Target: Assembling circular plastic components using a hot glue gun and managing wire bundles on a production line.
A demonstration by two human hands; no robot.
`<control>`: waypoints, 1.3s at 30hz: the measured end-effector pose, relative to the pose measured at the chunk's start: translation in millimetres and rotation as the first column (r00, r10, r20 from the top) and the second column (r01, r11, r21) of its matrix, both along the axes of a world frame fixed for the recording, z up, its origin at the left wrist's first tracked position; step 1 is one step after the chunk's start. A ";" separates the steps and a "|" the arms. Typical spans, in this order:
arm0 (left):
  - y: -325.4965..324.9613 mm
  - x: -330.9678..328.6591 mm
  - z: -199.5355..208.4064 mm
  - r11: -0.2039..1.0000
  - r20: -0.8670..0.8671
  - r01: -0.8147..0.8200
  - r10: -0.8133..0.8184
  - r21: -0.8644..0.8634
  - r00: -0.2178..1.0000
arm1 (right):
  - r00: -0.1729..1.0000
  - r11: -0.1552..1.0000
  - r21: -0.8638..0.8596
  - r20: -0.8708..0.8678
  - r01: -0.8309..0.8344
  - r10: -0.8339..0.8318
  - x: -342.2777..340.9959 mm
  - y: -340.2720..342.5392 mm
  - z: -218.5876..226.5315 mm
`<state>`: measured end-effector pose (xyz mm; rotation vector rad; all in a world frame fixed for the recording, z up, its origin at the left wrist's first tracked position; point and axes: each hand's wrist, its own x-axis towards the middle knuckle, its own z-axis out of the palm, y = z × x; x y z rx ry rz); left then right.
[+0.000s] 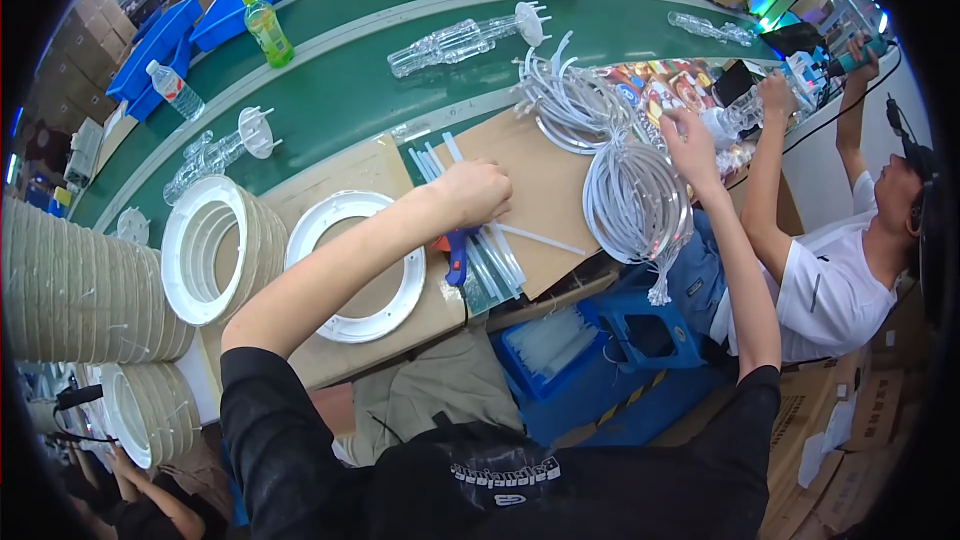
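My left hand (475, 192) is curled over a bundle of translucent glue sticks (497, 265); whatever its fingers hold, if anything, is hidden. Just below it lies a glue gun (457, 258) with a blue handle, partly covered by my wrist. A loose glue stick (545, 240) points to the right from the bundle. Beside the coiled bundles of white string lights (635, 202), my right hand (692, 152) is raised with bent fingers close together; I cannot make out what is between them. More coiled light cord (570, 105) lies on the cardboard sheet (545, 175).
White ring frames (408, 290) and stacked ribbed cylinders (85, 285) stand at left. Clear plastic stems (465, 43) and bottles (268, 30) stand or lie on the green conveyor (345, 90). A blue bin of sticks (550, 342) sits below; a co-worker (835, 290) works at right.
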<state>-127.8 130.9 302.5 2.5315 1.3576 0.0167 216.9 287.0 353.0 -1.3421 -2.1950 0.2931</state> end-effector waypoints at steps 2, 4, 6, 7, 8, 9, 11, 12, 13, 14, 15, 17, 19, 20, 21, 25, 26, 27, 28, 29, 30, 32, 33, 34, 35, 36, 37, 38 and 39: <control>-17.1 15.3 1.7 0.980 0.184 0.050 -0.086 0.194 0.979 | 0.998 0.977 0.210 -0.038 -0.046 0.055 -10.7 -23.7 19.9; -44.0 35.2 2.7 0.983 0.264 0.035 -0.083 0.183 0.961 | 0.984 0.934 0.310 0.036 -0.178 0.175 -25.8 -46.5 27.7; -61.0 49.2 2.9 0.960 0.191 0.084 -0.138 0.267 0.972 | 0.978 0.928 0.308 0.088 -0.209 0.191 -29.4 -61.5 22.5; -70.6 49.6 -3.4 0.961 0.189 0.067 -0.121 0.269 0.975 | 0.972 0.932 0.276 0.071 -0.235 0.224 -38.2 -71.3 18.8; -80.1 49.1 -9.4 0.941 0.138 0.049 -0.101 0.335 0.985 | 0.965 0.934 0.243 0.053 -0.263 0.258 -47.2 -82.6 15.2; -86.9 47.7 -13.9 0.913 0.091 0.036 -0.079 0.405 0.993 | 0.960 0.928 0.249 0.057 -0.278 0.273 -54.0 -96.1 14.1; -105.1 38.9 -11.9 0.911 0.038 0.031 -0.051 0.412 0.998 | 0.933 0.917 0.169 0.062 -0.360 0.355 -63.7 -129.0 11.1; -112.6 35.8 -9.6 0.909 -0.014 0.050 -0.049 0.414 0.999 | 0.933 0.918 0.167 0.068 -0.360 0.353 -65.7 -144.3 8.0; -119.2 29.9 -9.0 0.922 -0.117 0.070 -0.027 0.380 0.993 | 0.905 0.903 0.062 0.042 -0.425 0.423 -71.5 -158.0 2.8; -125.1 26.2 -11.1 0.923 -0.114 0.067 -0.025 0.379 0.993 | 0.873 0.873 -0.042 0.006 -0.486 0.487 -78.5 -166.3 -1.8; -130.5 23.1 -13.3 0.931 -0.084 0.044 -0.015 0.362 0.996 | 0.874 0.874 -0.042 0.008 -0.485 0.486 -85.7 -170.3 -6.3; -139.2 20.2 -17.2 0.938 -0.053 0.024 -0.006 0.345 0.999 | 0.852 0.843 -0.135 -0.022 -0.521 0.523 -98.6 -175.5 -18.5; -145.4 18.7 -16.2 0.953 -0.065 0.027 -0.007 0.303 0.998 | 0.876 0.838 -0.264 -0.073 -0.477 0.476 -112.4 -172.1 -28.7; -147.2 17.2 -15.7 0.952 -0.064 0.028 -0.009 0.306 0.998 | 0.899 0.812 -0.391 -0.119 -0.433 0.421 -117.7 -170.4 -34.2; -148.9 15.4 -16.1 0.946 -0.070 0.048 -0.026 0.321 0.997 | 0.899 0.814 -0.389 -0.116 -0.432 0.421 -121.9 -169.6 -41.2; -156.7 12.1 -17.6 0.932 -0.063 0.049 -0.028 0.360 0.998 | 0.884 0.809 -0.398 -0.011 -0.433 0.468 -135.2 -174.7 -48.2; -158.3 10.4 -18.4 0.936 -0.065 0.046 -0.024 0.349 0.998 | 0.873 0.813 -0.390 0.046 -0.432 0.486 -138.0 -176.9 -46.7; -162.0 9.2 -17.4 0.928 -0.088 0.061 -0.030 0.367 0.996 | 0.874 0.813 -0.397 0.048 -0.427 0.483 -137.3 -179.0 -47.8; -165.0 7.4 -16.7 0.930 -0.082 0.063 -0.036 0.361 0.996 | 0.877 0.805 -0.429 0.057 -0.410 0.477 -136.5 -179.3 -48.9; -167.0 5.2 -16.3 0.926 -0.110 0.058 -0.018 0.372 0.994 | 0.880 0.797 -0.460 0.065 -0.392 0.471 -135.7 -179.7 -49.9; -168.7 2.2 -11.8 0.922 -0.136 0.056 -0.004 0.384 0.991 | 0.884 0.797 -0.469 0.068 -0.381 0.463 -135.9 -181.4 -46.7; -171.3 -0.6 -3.2 0.921 -0.123 0.056 -0.009 0.385 0.992 | 0.871 0.780 -0.496 0.088 -0.382 0.482 -135.0 -186.7 -40.1; -171.4 -2.7 -1.1 0.917 -0.030 -0.052 0.070 0.395 0.997 | 0.861 0.790 -0.474 0.116 -0.390 0.495 -133.8 -189.5 -41.2; -170.7 -4.6 -0.4 0.905 0.063 -0.160 0.147 0.394 0.987 | 0.863 0.790 -0.476 0.116 -0.386 0.491 -133.0 -193.6 -40.9; -168.3 -6.4 -0.5 0.895 0.045 -0.198 0.197 0.399 0.979 | 0.865 0.807 -0.443 0.126 -0.389 0.486 -132.2 -198.7 -38.7; -167.8 -5.9 -0.9 0.897 0.045 -0.200 0.199 0.395 0.979 | 0.863 0.820 -0.412 0.136 -0.397 0.486 -132.3 -204.2 -36.7; -167.0 -3.4 -1.6 0.881 -0.024 -0.254 0.287 0.399 0.958 | 0.863 0.818 -0.416 0.135 -0.398 0.488 -132.7 -209.9 -35.3; -165.8 -1.3 -2.5 0.861 -0.092 -0.305 0.371 0.408 0.924 | 0.869 0.848 -0.380 0.182 -0.369 0.460 -133.6 -216.0 -34.1; -163.3 1.4 -4.1 0.862 -0.091 -0.305 0.370 0.404 0.925 | 0.874 0.876 -0.343 0.230 -0.340 0.429 -132.8 -222.5 -33.8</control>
